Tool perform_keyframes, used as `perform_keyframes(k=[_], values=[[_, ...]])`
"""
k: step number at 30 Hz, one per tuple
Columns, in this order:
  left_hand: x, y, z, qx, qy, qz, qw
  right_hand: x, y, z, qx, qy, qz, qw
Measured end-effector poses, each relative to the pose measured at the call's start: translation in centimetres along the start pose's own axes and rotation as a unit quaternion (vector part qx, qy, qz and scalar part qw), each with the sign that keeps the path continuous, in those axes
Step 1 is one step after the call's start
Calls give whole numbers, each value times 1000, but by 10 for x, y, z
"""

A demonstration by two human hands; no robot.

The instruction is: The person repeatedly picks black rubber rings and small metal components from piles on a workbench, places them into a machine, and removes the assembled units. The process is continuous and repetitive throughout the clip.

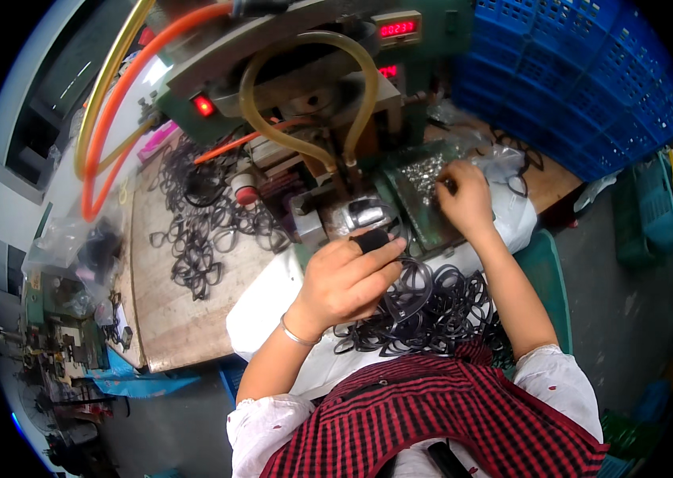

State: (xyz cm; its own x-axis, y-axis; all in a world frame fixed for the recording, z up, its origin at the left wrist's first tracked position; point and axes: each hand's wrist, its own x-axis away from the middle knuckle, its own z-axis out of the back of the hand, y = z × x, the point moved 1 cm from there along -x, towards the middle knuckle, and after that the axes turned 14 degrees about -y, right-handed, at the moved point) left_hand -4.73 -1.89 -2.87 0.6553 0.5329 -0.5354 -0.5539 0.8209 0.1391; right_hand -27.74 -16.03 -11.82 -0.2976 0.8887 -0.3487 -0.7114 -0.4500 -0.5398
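Note:
My left hand (348,279) is closed at the front of the machine's metal fixture (364,213), with a black cover on one finger. Its fingers grip a dark eyeglass frame (410,296), partly hidden behind them. My right hand (465,199) reaches over a green tray (432,239) to the right of the fixture, its fingertips pinched among small shiny metal parts (418,179). Whatever those fingertips hold is too small to make out. A heap of dark eyeglass frames (464,299) lies on white cloth in front of me, below both hands.
More dark frames (225,227) are spread over the wooden table (185,327) at left. The green machine (185,103) has a red button (246,194), looping yellowish tubes (249,95) and an orange hose (101,119). Blue crates (575,72) are stacked at the far right.

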Motion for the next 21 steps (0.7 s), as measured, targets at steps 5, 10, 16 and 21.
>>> perform_keyframes(k=[5,10,16,21], values=[[5,-2,1,16,7,7,1000,2,0,-6,-36,21,-34,999],[15,1,-8,64,10,27,998,1,1,-8,-76,26,-17,997],[90,27,-15,-166,123,290,934,36,-7,2,-70,58,-8,996],[205,-42,51,-81,361,533,761,44,-21,12,-89,57,-4,994]])
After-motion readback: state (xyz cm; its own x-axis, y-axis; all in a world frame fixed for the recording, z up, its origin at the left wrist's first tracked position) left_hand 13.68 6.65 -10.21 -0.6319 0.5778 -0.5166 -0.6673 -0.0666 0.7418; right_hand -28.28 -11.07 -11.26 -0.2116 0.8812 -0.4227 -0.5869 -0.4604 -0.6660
